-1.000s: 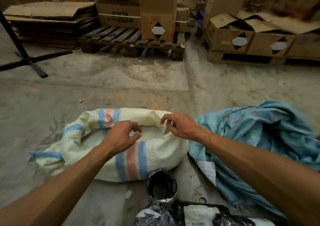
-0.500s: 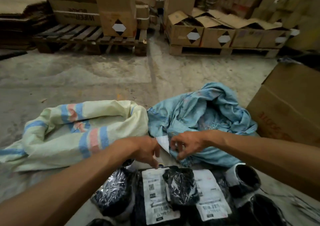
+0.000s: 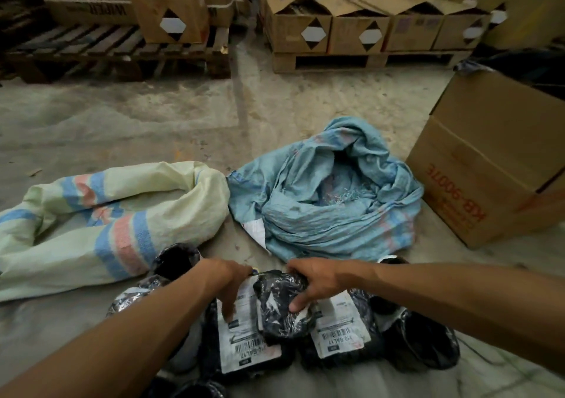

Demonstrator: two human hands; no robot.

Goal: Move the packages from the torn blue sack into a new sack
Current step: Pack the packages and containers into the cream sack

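Several black plastic packages with white labels lie in a heap on the floor just in front of me. My right hand [image 3: 318, 280] is closed over a small crumpled black package [image 3: 279, 315] on top of the heap. My left hand [image 3: 227, 278] curls over the far edge of a flat labelled black package [image 3: 247, 345], thumb on its label. Beyond the heap, the torn blue sack [image 3: 321, 214] lies crumpled and open at centre right. The new cream sack [image 3: 171, 211], striped blue and pink, lies to its left with its mouth rolled open.
A large cardboard box [image 3: 489, 168] stands close on the right of the blue sack. Wooden pallets [image 3: 116, 52] loaded with cartons [image 3: 354, 27] line the back. Bare concrete floor [image 3: 153, 122] lies between them and the sacks.
Both hands left the cream sack's mouth, came back past the blue sack, and dropped onto the heap. The right hand has closed on the small black package, and the left has come down on the labelled one.
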